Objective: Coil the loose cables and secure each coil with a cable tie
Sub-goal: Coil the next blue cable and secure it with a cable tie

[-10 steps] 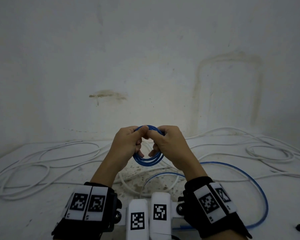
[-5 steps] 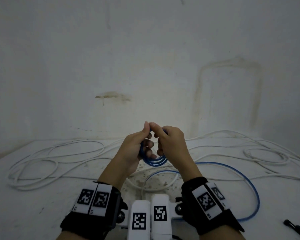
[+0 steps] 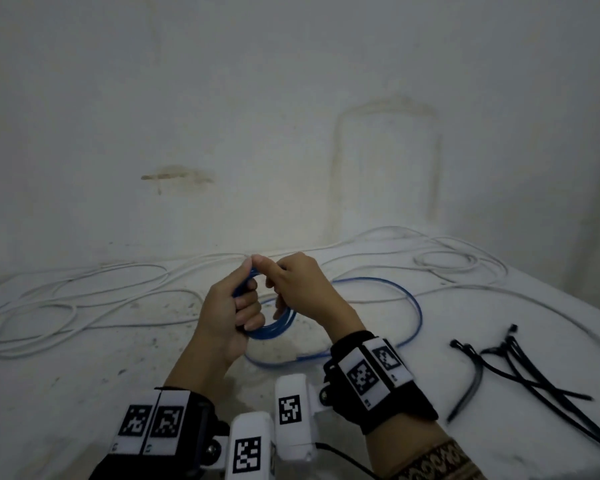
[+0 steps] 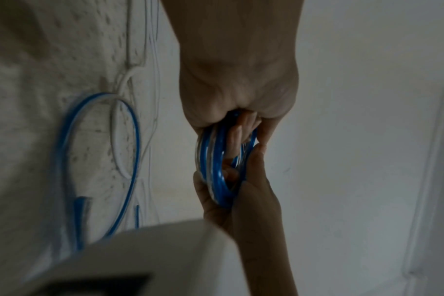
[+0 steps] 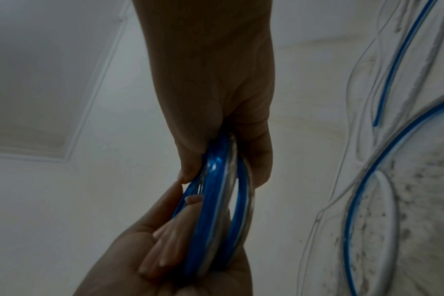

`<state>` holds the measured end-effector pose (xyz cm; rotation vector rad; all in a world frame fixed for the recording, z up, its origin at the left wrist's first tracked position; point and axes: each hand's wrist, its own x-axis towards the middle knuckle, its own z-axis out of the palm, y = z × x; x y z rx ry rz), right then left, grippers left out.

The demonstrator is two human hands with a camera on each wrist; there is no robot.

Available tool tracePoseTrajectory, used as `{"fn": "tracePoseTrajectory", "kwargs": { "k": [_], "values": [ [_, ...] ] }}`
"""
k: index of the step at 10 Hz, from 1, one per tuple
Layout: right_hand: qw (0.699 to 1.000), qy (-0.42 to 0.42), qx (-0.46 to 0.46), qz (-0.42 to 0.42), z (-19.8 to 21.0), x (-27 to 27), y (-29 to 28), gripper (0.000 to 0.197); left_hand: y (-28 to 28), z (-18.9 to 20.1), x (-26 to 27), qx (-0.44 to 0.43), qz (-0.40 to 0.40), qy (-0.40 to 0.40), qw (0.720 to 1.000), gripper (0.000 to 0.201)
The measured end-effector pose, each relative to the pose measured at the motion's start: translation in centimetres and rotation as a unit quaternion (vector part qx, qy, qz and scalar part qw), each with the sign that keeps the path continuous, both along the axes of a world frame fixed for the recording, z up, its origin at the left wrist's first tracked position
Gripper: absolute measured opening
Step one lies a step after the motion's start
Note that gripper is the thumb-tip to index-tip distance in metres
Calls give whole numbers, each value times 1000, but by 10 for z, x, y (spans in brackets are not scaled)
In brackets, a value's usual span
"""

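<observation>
While the blue cable coil [image 3: 274, 325] sits just below frame centre in the head view, held off the table, its plane has turned versus a second ago: then it faced the camera as a near-round ring, now it reads as a tilted, foreshortened oval. Left hand [image 3: 227, 315] has fingers curled through the coil and gripping the near-left side; thumb tip meets the right hand's at the top. Right hand [image 3: 303, 289] pinches the coil's far-right side, fingers curled round the strands. Both wrist views confirm: several blue turns [image 4: 217, 170] bunched between the two palms, fingers [image 5: 165, 238] threaded inside the loops [image 5: 213, 200].

The loose blue tail [image 3: 404, 306] on the table, right of centre, looks shorter than a second ago, one loop left running back under the right wrist. My read: another turn just went on, coiling nearly done but not finished.

Head has dipped and swung right, so the black cable ties [image 3: 520, 368] now show fully at lower right, untouched. No tie on the coil yet.

White cables [image 3: 66, 306] sprawl loose across left and upper right [image 3: 444, 263] of the table [image 3: 84, 393]; those remain to be coiled.
</observation>
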<state>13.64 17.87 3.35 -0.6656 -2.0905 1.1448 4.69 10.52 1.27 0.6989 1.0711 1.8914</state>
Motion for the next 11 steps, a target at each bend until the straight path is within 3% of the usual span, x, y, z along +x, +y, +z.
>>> {"fn": "tracePoseTrajectory", "kwargs": {
  "k": [1,2,3,4,5,6,7,10,11],
  "values": [
    [998,-7,-57,-19,-11,13,-5,57,1,-13,10,-30,10,15,999,36],
    [989,-54,-32,-132,-19,32,4,56,2,-25,14,-55,21,32,998,36],
    [939,-134,-58,-312,-26,64,23,32,3,-30,9,-57,22,24,998,36],
    [852,-238,-109,-454,-30,105,32,37,3,-33,1,-60,25,21,998,36],
    [808,-248,-158,-510,-40,137,37,30,2,-33,-1,-66,27,23,997,35],
    [796,-243,-201,-517,-53,154,39,27,1,-33,-1,-70,27,22,997,35],
    [810,-195,-195,-517,-60,160,42,24,0,-34,-2,-70,30,20,997,35],
    [834,-104,-136,-524,-56,163,38,21,-2,-37,-4,-72,31,18,997,35],
    [836,-68,-92,-536,-48,158,37,10,0,-37,-5,-70,36,14,997,35]
  ]
}}
